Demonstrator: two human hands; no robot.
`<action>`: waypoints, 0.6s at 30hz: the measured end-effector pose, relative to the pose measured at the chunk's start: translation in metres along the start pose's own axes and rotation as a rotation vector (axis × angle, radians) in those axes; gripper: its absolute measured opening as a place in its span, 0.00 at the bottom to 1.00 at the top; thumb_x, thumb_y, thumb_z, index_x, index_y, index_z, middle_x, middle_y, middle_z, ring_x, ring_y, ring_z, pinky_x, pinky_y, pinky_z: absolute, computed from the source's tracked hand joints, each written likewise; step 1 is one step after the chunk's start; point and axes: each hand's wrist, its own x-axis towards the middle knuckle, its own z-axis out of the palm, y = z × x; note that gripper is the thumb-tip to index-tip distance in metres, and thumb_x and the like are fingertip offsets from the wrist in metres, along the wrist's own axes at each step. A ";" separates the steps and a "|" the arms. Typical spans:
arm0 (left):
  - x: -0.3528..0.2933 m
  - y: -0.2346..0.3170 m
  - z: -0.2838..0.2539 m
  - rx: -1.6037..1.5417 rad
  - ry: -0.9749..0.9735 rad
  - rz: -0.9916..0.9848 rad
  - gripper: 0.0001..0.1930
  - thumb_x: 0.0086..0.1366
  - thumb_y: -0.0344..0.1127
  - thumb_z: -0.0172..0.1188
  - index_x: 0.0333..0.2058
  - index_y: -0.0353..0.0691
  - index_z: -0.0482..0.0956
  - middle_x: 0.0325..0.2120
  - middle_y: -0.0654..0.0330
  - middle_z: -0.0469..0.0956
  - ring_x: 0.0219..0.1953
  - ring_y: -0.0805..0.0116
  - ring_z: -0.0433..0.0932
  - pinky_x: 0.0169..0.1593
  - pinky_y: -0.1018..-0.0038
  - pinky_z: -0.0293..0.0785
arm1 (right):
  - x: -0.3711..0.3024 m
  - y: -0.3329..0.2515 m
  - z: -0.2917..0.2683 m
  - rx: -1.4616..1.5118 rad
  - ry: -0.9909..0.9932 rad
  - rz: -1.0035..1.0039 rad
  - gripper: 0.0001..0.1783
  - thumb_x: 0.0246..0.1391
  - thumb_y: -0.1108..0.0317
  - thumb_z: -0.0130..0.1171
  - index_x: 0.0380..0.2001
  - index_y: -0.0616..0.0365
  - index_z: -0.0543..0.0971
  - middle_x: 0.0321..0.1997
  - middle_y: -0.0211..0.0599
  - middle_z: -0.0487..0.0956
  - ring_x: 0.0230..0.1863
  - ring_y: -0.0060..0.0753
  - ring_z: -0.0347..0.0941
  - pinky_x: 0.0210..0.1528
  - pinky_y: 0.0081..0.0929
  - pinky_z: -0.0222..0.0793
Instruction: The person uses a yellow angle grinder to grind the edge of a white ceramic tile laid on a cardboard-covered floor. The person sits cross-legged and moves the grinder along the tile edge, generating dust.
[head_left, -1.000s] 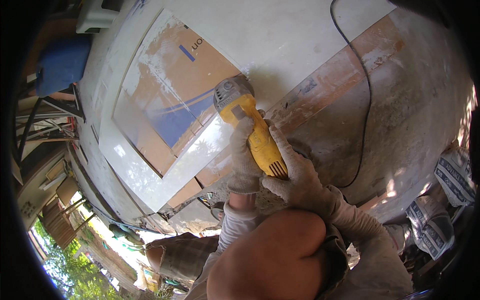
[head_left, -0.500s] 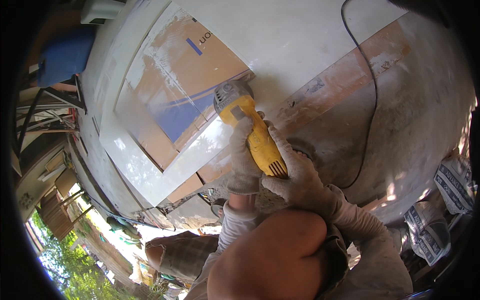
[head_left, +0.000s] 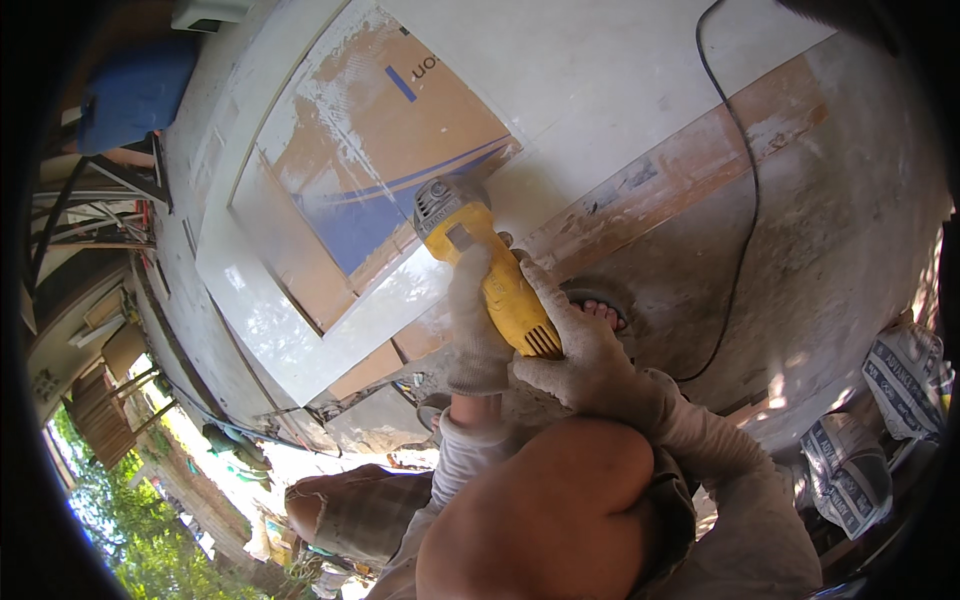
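A yellow angle grinder [head_left: 515, 298] with a grey metal head lies across the middle of the view, its head toward the far left. My left hand [head_left: 474, 325], in a dusty work glove, is wrapped round its front body just behind the head. Round the rear end of the grinder, near its vents, closes my gloved right hand [head_left: 592, 352]. The grinder's head hangs over the near edge of a white panel [head_left: 245, 285] that has a rectangular opening; brown and blue cardboard [head_left: 420, 120] shows inside it. The disc is mostly hidden beneath the head.
A black cord [head_left: 742, 130] runs over the dusty concrete floor [head_left: 830, 230] on the right. Cardboard strips [head_left: 690, 150] lie along the panel's near side. My bare toes [head_left: 602, 313] show beside my right hand. Bags [head_left: 850, 470] stand at right; a blue container [head_left: 140, 95] is at far left.
The grinder and both hands have shifted slightly left and a little nearer relative to the panel. My grip on the tool looks the same, and more of my toes shows.
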 end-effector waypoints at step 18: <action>0.008 -0.018 0.022 0.066 -0.093 -0.071 0.27 0.70 0.48 0.69 0.56 0.33 0.76 0.41 0.54 0.82 0.40 0.63 0.85 0.45 0.68 0.87 | -0.019 -0.010 -0.014 -0.126 0.157 0.000 0.58 0.53 0.74 0.71 0.82 0.63 0.50 0.68 0.65 0.75 0.68 0.50 0.76 0.67 0.39 0.72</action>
